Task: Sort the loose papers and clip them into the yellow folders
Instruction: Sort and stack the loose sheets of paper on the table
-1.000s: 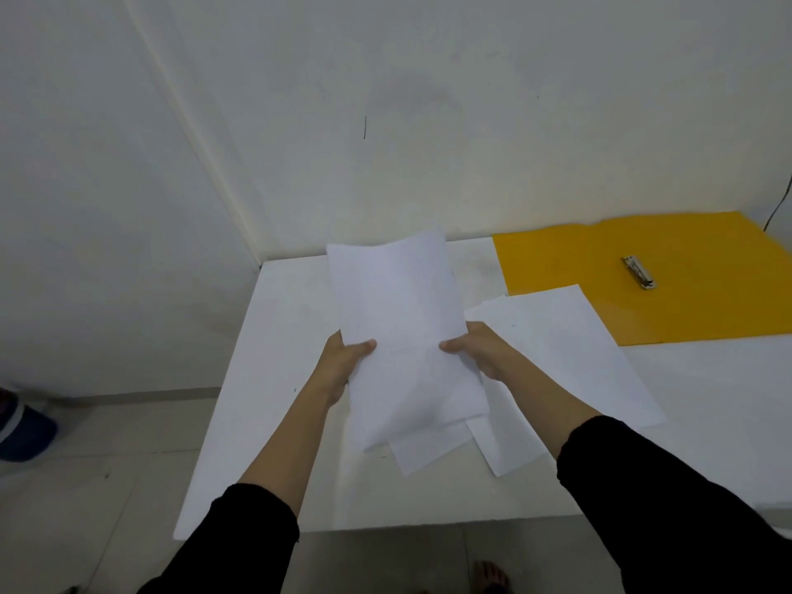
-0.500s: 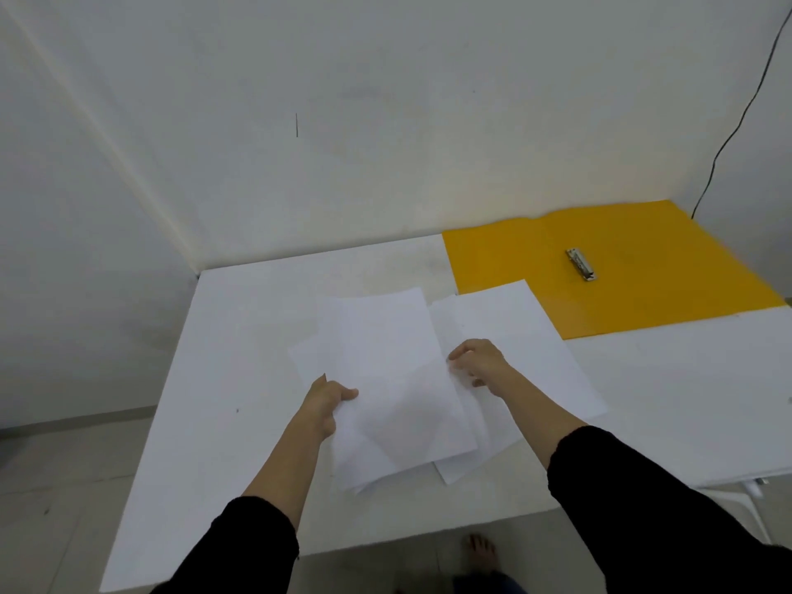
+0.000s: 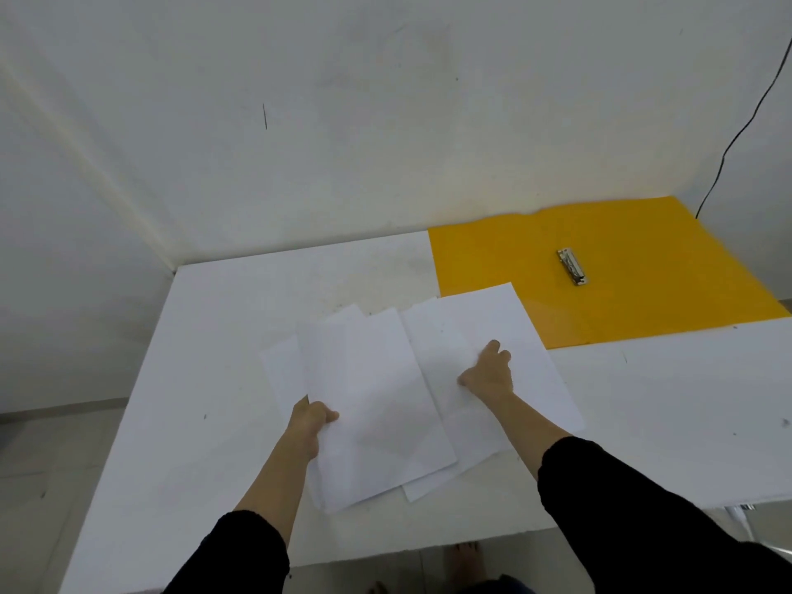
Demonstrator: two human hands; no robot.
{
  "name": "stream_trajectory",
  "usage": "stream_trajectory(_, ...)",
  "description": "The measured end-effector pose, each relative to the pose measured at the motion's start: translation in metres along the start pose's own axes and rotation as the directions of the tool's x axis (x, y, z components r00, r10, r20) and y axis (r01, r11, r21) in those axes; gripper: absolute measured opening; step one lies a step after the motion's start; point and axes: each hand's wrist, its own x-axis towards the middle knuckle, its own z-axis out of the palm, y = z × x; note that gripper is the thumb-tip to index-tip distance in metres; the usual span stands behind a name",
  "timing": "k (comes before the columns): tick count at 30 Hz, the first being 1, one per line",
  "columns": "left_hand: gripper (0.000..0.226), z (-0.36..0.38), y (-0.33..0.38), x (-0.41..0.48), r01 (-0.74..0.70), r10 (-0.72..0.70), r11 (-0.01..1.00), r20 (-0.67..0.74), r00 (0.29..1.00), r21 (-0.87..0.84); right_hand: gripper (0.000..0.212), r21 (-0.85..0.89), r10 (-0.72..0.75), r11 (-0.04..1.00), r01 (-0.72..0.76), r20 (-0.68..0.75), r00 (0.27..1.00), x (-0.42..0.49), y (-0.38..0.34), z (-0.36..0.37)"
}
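Several white sheets (image 3: 368, 392) lie overlapped in the middle of the white table (image 3: 197, 379). My left hand (image 3: 312, 422) pinches their left edge, thumb on top. A separate white sheet (image 3: 467, 327) lies to the right, its far corner over the open yellow folder (image 3: 643, 267). My right hand (image 3: 488, 373) rests on that sheet with the fingers bent and the fingertips pressing down. The folder lies flat at the back right against the wall, and its metal clip (image 3: 572, 266) sits near its middle.
Walls close off the table at the back and on the right. A thin black cable (image 3: 737, 139) runs down the right wall to the folder's corner. Tiled floor (image 3: 51, 465) lies left of the table. Bare toes (image 3: 465, 555) show below the near edge.
The stack held up in both hands has come down flat onto the table. My right hand let go of it and moved right onto the separate sheet. The view swung right.
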Motion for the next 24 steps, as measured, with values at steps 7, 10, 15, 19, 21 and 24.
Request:
stream_trajectory(7, 0.032, 0.005, 0.005, 0.003, 0.012, -0.012, 1.000, 0.005, 1.000, 0.001, 0.060, 0.261, -0.052, 0.965, 0.002, 0.183, 0.982, 0.018, 0.004, -0.018)
stream_trajectory(10, 0.027, 0.014, 0.012, 0.001, 0.020, -0.020, 1.000, 0.030, 0.999, -0.009, 0.057, 0.378, -0.005, 0.924, -0.066, 0.185, 0.983, 0.028, 0.014, -0.034)
stream_trajectory(15, 0.032, 0.031, 0.021, -0.001, 0.033, -0.030, 0.999, 0.085, 0.996, -0.037, 0.057, 0.430, 0.101, 0.896, -0.113, 0.050, 0.994, 0.039, 0.036, -0.058)
stream_trajectory(19, 0.048, 0.053, 0.027, -0.007, 0.038, -0.031, 0.997, 0.113, 0.993, -0.060, 0.055, 0.302, 0.164, 0.942, -0.149, -0.024, 0.986, 0.041, 0.058, -0.070)
stream_trajectory(21, 0.054, 0.062, 0.029, -0.009, 0.046, -0.041, 0.998, 0.132, 0.990, -0.040, 0.047, 0.172, 0.163, 0.974, -0.148, -0.075, 0.984, 0.041, 0.065, -0.072)
stream_trajectory(24, 0.066, 0.070, 0.032, -0.011, 0.045, -0.041, 0.999, 0.138, 0.990, -0.024, 0.044, 0.053, 0.186, 0.982, -0.181, -0.123, 0.975, 0.037, 0.064, -0.072)
